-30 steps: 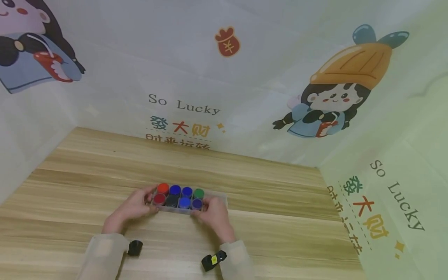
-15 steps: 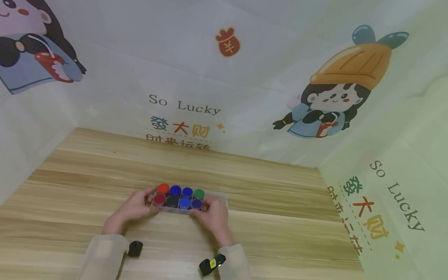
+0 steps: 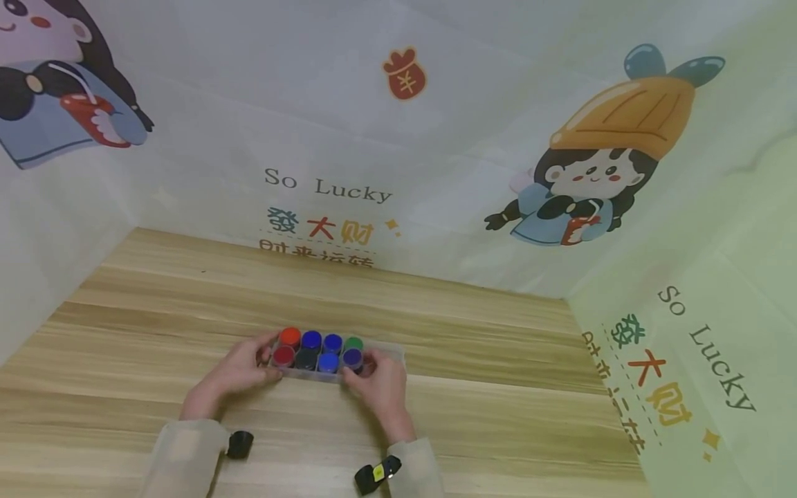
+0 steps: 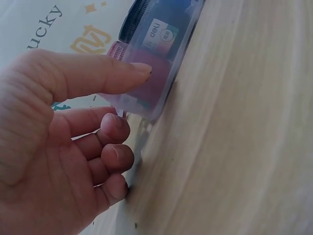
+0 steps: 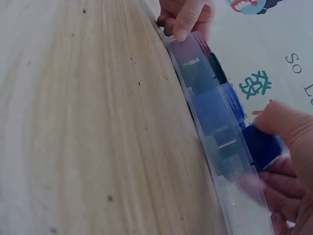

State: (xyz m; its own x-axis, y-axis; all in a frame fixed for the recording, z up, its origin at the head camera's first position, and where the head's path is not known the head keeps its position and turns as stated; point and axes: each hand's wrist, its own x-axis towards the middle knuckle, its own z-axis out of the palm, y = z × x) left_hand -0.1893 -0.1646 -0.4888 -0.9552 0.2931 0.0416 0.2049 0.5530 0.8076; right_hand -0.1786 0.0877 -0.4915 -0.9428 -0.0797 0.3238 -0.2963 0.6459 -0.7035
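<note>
Momentarily, the dark-blue jar [image 5: 263, 147] rose from its seat; half a second earlier it had sat lower in the clear tray [image 5: 237, 204]. On a dial centred on the grouped jars in the head view, it stood near four o'clock. The right hand [image 3: 382, 387], also toward four, held it pinched between thumb and fingers. The left hand [image 3: 241, 365], near nine, gripped the tray's end, thumb on the front wall. Seven other jars [image 3: 312, 339] remained seated. Presumably the raised jar was nearly free, with the left-hand grip steadying the tray.
</note>
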